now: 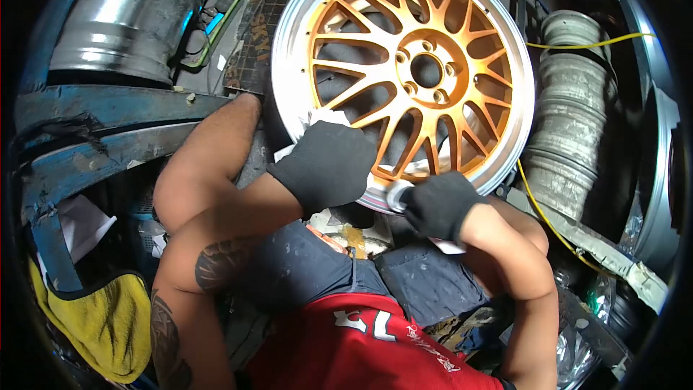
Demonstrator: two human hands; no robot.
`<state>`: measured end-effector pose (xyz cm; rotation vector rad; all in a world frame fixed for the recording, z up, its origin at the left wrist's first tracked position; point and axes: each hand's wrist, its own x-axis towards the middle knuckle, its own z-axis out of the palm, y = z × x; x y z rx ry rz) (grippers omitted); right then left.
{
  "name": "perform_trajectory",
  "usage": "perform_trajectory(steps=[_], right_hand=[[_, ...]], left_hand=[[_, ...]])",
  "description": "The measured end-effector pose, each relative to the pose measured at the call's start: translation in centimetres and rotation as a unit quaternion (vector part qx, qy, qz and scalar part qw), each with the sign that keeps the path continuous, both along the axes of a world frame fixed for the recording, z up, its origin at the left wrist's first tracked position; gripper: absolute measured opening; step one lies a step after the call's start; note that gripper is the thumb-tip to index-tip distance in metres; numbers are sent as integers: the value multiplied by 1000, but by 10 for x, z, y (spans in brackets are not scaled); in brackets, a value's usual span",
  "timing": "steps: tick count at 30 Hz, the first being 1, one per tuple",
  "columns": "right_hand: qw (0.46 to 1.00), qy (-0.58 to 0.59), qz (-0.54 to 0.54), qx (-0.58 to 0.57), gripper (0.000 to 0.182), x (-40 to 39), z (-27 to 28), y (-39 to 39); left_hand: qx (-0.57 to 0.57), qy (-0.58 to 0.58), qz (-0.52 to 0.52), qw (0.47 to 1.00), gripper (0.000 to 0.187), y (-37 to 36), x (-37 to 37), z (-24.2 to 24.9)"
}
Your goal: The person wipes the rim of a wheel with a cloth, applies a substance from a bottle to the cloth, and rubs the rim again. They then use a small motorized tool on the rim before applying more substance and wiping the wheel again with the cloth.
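Note:
A wheel rim (pixel 433 50) with gold mesh spokes and a polished silver lip stands tilted before me, between my knees. My left hand (pixel 328 162), in a black glove, is closed at its lower left edge, with crumpled white paper (pixel 323 117) bunched at the fingers. My right hand (pixel 444 206), also gloved in black, grips a tool with a round, white-rimmed head (pixel 397 196); the head is right at the bottom of the lip, and the fist hides most of the tool. More white paper shows behind the spokes.
Bare metal rims (pixel 574 115) are stacked at the right, beside a yellow hose (pixel 534 202). A large silver rim (pixel 119 18) stands at upper left near a green-edged tray (pixel 216 25). Blue metal framing (pixel 108 119) runs along the left, above a yellow cloth (pixel 105 328).

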<state>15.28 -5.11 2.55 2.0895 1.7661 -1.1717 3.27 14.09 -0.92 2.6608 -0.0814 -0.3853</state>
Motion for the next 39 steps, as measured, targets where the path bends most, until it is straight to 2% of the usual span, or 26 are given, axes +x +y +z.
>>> perform_trajectory(steps=[1, 2, 5, 6, 7, 9, 11, 12, 15, 17, 20, 22, 23, 25, 26, 28, 29, 31, 32, 35, 36, 37, 39], right_hand=[[999, 24, -6, 33, 28, -6, -6, 7], [999, 12, 33, 12, 26, -9, -9, 17], [999, -4, 28, -35, 26, 0, -3, 0], [994, -39, 24, -101, 26, 1, 5, -1], [997, -62, 4, -38, 26, 0, 8, -2], [999, -14, 19, -27, 28, 3, 0, 6], [999, 17, 5, 29, 30, -7, -12, 17], [1000, 17, -1, 13, 31, -6, -13, 12], [997, -10, 7, -73, 32, 11, 1, -5], [989, -52, -8, -140, 30, 18, 12, -8], [994, -43, -4, -103, 27, 21, 26, 0], [998, -2, -20, -52, 28, 29, 42, 4], [993, 42, -99, -42, 23, 41, 53, 3], [987, -35, -154, 4, 23, 60, 58, -8], [987, -53, -149, 23, 24, 62, 56, -11], [983, -91, -145, 60, 25, 68, 50, -20], [988, -61, -134, 39, 25, 67, 49, -22], [994, 0, -112, -3, 27, 60, 48, -22], [994, 26, -106, -8, 26, 58, 49, -23], [995, -41, -89, 3, 26, 53, 40, -35], [994, -55, -96, 6, 26, 52, 37, -38], [994, -37, -105, 1, 26, 52, 39, -39], [993, -6, -120, -8, 26, 56, 44, -36]], left_hand=[[8, 14, -7, 1000, 16, -6, 3, 2], [24, 54, -32, 998, 16, -10, 10, 8], [27, 33, -52, 998, 16, -12, 11, 7], [18, 33, -46, 998, 16, -8, 10, 6], [19, 30, -38, 999, 16, -5, 8, 6], [13, 23, -23, 999, 15, -9, 7, 3], [33, 30, -50, 998, 15, -19, 10, 1], [45, 34, -60, 997, 15, -21, 11, 2], [-31, 35, -21, 999, 14, -1, 5, 3], [-45, 87, -26, 995, 17, 16, 2, 17], [-58, 124, -56, 989, 22, 13, 3, 15], [-156, 95, -82, 980, 29, -12, 5, 5], [-203, 80, -91, 972, 33, -26, 2, -1], [-269, -128, -67, 952, 43, -58, -8, -18], [-279, -130, -38, 951, 37, -64, -13, -23], [-207, 27, -66, 976, 35, -36, -8, -3], [-168, 105, -83, 977, 35, -18, -3, 7], [-121, 161, -108, 974, 36, 8, 2, 12], [-127, 191, -116, 966, 43, 10, 5, 11], [-265, 164, -148, 939, 50, -10, 16, 6], [-268, 242, -154, 920, 56, -27, 25, -14], [-271, 198, -153, 929, 52, -33, 28, -13], [-241, 191, -125, 943, 45, -23, 26, 0]])
